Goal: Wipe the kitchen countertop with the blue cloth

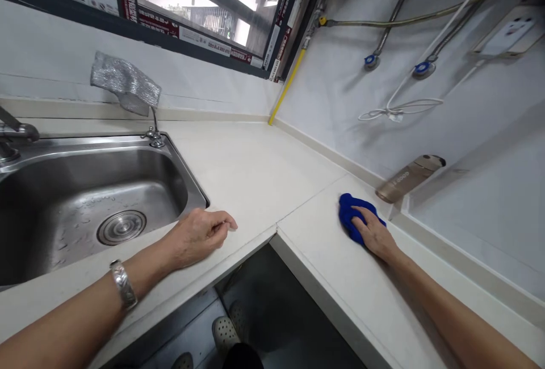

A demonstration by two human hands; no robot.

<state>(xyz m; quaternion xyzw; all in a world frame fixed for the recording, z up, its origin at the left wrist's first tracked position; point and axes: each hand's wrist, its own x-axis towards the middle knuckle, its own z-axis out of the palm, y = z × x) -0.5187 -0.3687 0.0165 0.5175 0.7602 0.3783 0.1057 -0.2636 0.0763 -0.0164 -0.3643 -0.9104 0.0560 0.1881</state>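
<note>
On the right arm of the white L-shaped countertop [238,159], my right hand [374,234] presses a bunched dark blue cloth [349,218] against the surface, its fingers bent over the fabric. My left hand [202,237] rests on the counter beside the sink's near right corner. Its fingers are curled in, and nothing shows in them. A silver bracelet circles that wrist. Just beyond the cloth, a brown bottle [409,179] stands close to the wall.
A steel sink [187,167] with a faucet [17,130] lies left, with a foil-wrapped small tap [125,82] behind it. A yellow pipe [289,85], blue-handled valves [371,61] and a coiled white cable [395,110] line the wall. The counter's inner corner drops to the floor.
</note>
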